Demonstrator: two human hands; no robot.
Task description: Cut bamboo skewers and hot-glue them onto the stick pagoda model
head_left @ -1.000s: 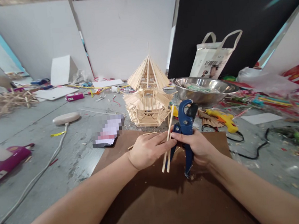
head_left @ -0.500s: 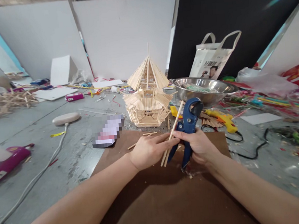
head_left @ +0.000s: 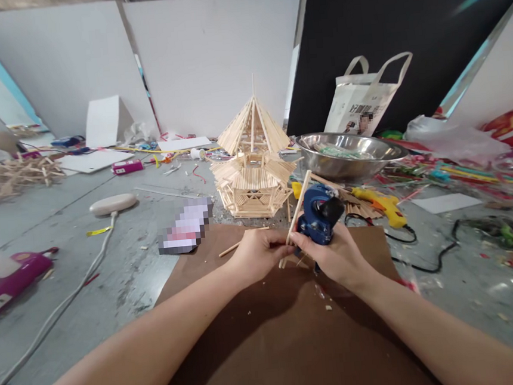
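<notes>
Thin wooden sticks [head_left: 300, 205] stand tilted between my hands. My left hand [head_left: 262, 253] pinches them near their lower part. Wrapped in my right hand [head_left: 336, 254] is a blue pipe cutter [head_left: 316, 214], its dark head turned toward the right; its handles are mostly hidden by the fingers. The right thumb reaches to the sticks and appears to touch them. Just beyond my hands stands a pagoda-like model [head_left: 255, 171] built of the same pale sticks. A loose stick [head_left: 230, 249] lies on the brown sheet [head_left: 260, 342] beside my left hand.
A phone [head_left: 187, 225] lies left of the sheet. A white cable [head_left: 80, 286] crosses the left floor. To the right are a yellow glue gun [head_left: 383, 205] with a black cord, a steel bowl [head_left: 352, 159] and a white bag [head_left: 356, 103]. A stick pile [head_left: 13, 178] sits far left.
The pipe cutter has turned in my right hand, its head swinging toward the camera and its handles dropping from sight. My left fingers have drawn from lying across the sticks into a pinch.
</notes>
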